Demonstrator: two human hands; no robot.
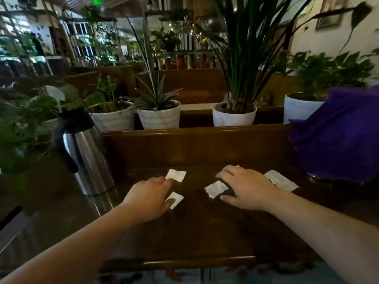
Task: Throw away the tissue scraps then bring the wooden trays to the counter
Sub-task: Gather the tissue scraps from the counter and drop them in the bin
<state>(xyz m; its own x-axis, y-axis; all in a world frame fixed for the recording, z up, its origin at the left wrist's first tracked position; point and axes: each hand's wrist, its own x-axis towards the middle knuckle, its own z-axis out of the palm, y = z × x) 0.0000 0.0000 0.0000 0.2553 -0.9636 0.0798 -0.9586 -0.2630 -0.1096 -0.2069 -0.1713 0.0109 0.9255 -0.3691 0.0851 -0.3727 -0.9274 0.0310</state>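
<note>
A dark wooden tray [184, 263] lies in front of me, its raised front rim nearest. Several white tissue scraps rest flat on it: one at the far left [176, 174], one nearer on the left [177, 198], one in the middle [215, 188], and a longer one at the right [281, 180]. My left hand [148, 196] is spread low over the two left scraps, forefinger tip on the far one and thumb tip on the near one. My right hand [246, 187] is spread between the middle and right scraps, with a bit of white showing at its fingertips.
A steel thermos jug [86, 158] with a black handle stands left of the tray. A purple cloth bundle [336, 138] sits at the right. White plant pots [159, 116] line the wooden ledge behind the tray. Patterned floor shows below the front rim.
</note>
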